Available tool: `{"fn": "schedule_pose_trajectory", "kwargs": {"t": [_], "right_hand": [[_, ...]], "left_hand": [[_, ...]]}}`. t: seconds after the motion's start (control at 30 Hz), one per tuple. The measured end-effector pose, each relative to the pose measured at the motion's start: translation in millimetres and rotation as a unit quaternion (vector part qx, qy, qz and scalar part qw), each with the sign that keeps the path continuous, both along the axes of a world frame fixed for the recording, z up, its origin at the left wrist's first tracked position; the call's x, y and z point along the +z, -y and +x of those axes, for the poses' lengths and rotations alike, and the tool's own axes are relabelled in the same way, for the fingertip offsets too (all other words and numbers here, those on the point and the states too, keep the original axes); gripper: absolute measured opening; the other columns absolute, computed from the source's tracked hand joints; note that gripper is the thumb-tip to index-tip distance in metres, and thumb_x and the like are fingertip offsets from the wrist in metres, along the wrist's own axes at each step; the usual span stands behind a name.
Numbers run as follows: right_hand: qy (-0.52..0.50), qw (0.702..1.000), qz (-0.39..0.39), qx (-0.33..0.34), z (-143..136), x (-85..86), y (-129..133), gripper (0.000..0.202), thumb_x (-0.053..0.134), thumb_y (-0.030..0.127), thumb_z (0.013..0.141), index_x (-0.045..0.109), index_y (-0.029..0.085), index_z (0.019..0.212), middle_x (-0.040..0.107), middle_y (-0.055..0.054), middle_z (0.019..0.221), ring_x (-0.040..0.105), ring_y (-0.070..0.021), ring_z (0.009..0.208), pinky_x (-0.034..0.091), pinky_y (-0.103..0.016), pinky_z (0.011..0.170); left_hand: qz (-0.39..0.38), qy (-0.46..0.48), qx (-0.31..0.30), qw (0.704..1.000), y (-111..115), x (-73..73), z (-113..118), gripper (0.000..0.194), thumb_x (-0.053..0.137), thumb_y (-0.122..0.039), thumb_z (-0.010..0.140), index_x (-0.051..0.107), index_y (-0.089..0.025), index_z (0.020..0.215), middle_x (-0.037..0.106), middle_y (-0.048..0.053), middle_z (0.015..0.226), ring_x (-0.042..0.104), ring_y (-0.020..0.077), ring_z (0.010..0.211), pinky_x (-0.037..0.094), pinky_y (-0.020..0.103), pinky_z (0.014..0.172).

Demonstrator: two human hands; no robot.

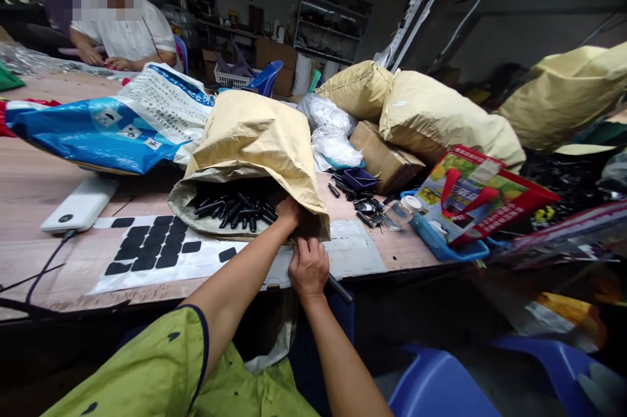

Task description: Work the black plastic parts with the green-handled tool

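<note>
A large tan sack (pixel 255 136) lies on the table with its mouth facing me. Inside it rest several black tube-like pieces (pixel 238 211). My left hand (pixel 289 211) reaches into the right part of the opening, its fingers hidden by the sack. My right hand (pixel 309 266) is closed on the lower edge of the sack's mouth, at the table's front edge. A dark rod (pixel 340 289) sticks out beside my right hand. Left of the sack, a white sheet (pixel 105 278) carries rows of black patches (pixel 151 240).
A white power bank (pixel 81 204) with a cable lies at left, near a blue and white bag (pixel 117 133). At right stand a blue basket (pixel 450 250), a clear jar (pixel 401 213) and a cardboard box (pixel 386 159). Blue chairs (pixel 441 384) are below. A person (pixel 125 34) sits across.
</note>
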State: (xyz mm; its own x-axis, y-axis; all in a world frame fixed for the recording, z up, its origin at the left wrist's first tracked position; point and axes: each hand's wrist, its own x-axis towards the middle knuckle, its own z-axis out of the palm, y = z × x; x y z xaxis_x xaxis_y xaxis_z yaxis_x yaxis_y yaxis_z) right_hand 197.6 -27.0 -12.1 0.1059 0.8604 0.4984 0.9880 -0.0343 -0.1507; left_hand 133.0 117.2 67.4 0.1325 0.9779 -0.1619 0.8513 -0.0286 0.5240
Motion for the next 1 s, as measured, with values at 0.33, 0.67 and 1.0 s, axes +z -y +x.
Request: {"fn": "schedule_pose_trajectory", "kwargs": {"t": [0.33,0.67,1.0], "right_hand": [[-0.015,1.0,-0.007,0.003,-1.2,0.9,0.0,0.025,0.055,0.027,0.096,0.068,0.027,0.117,0.058,-0.006,0.095,0.046,-0.0231,0.089,0.031,-0.034,0.075],[-0.024,1.0,-0.017,0.008,-1.5,3.2,-1.1,0.024,0.057,0.026,0.096,0.068,0.027,0.117,0.06,-0.006,0.097,0.048,-0.0225,0.091,0.032,-0.033,0.077],[-0.186,0.98,0.0,0.076,3.5,31.1,9.6,0.037,0.043,0.025,0.101,0.064,0.023,0.131,0.067,-0.008,0.106,0.06,-0.0207,0.099,0.045,-0.03,0.086]], "left_hand": [[0.1,0.011,0.003,0.995,30.2,-2.9,-57.0,0.029,0.061,-0.044,0.088,0.071,-0.021,0.102,0.074,0.011,0.103,0.069,0.0274,0.097,0.049,0.031,0.077],[0.173,0.094,-0.052,0.979,116.5,-66.1,-130.0,0.016,0.069,-0.034,0.085,0.07,-0.023,0.097,0.065,0.001,0.093,0.061,0.019,0.087,0.045,0.029,0.076],[0.185,0.128,-0.055,0.973,112.8,-72.6,-129.1,0.017,0.074,-0.033,0.082,0.07,-0.023,0.096,0.066,0.001,0.092,0.061,0.0187,0.087,0.044,0.029,0.078]]}}
